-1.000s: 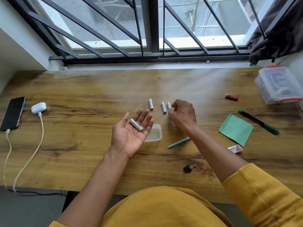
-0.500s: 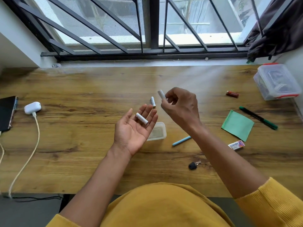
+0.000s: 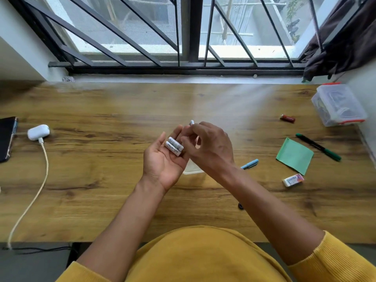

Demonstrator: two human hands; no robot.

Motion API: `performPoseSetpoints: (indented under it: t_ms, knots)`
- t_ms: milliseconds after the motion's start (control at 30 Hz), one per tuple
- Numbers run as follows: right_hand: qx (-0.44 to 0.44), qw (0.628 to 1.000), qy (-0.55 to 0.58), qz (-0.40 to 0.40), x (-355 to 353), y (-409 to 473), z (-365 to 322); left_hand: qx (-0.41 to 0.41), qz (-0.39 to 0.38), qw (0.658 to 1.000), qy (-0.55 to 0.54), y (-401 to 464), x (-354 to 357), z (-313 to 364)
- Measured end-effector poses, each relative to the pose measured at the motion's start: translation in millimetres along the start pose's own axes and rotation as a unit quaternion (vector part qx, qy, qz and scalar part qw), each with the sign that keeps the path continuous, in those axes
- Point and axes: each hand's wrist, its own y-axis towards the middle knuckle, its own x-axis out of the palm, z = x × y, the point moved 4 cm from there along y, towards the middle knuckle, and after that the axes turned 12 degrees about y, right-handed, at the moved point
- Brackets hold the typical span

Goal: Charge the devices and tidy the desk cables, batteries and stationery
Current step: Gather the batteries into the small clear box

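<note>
Since the earlier frame, a second battery is lying in the palm and the right hand is now hovering over it. At far left, a phone point(image 3: 7, 137) and a white earbud case point(image 3: 38, 131) are charging by cable point(image 3: 41, 176) on the desk point(image 3: 101, 110). At centre, the left hand point(image 3: 162, 159) is lying open, cradling two batteries point(image 3: 174, 147) side by side. Touching them, the right hand point(image 3: 209, 147) is curling its fingers; what it grips, if anything, cannot be told. One battery tip point(image 3: 191, 122) is showing beyond. Batteries are likely light, rigid, smooth and prone to rolling; pinching mid-barrel seems best. At right, a blue pen point(image 3: 249, 164), green paper point(image 3: 295, 155) and lidded box point(image 3: 337, 106) are waiting.
</note>
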Motion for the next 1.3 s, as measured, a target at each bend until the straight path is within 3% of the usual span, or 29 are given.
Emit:
performPoseSetpoints:
  t_ms: [167, 433, 633, 900, 1000, 1300]
  knots:
    - [0.044, 0.997, 0.012, 0.061, -12, 19, 24, 0.005, 0.015, 1.000, -0.012, -4, -11, 6]
    - [0.229, 0.972, -0.049, -0.012, 9, 35, 101, 0.019, 0.022, 1.000, -0.002, -10, -18, 22]
    - [0.257, 0.962, -0.086, -0.034, 23, 37, 112, 0.021, 0.022, 1.000, 0.004, -7, -18, 26]
    - [0.325, 0.945, -0.020, -0.008, 11, 33, 119, 0.004, 0.016, 1.000, 0.006, -6, -15, 19]
    - [0.303, 0.953, 0.011, 0.015, 8, 30, 107, -0.001, 0.017, 1.000, 0.012, -8, -15, 17]
    - [0.127, 0.986, 0.103, 0.031, 6, 19, 29, 0.001, 0.038, 0.999, 0.016, -9, -17, 13]
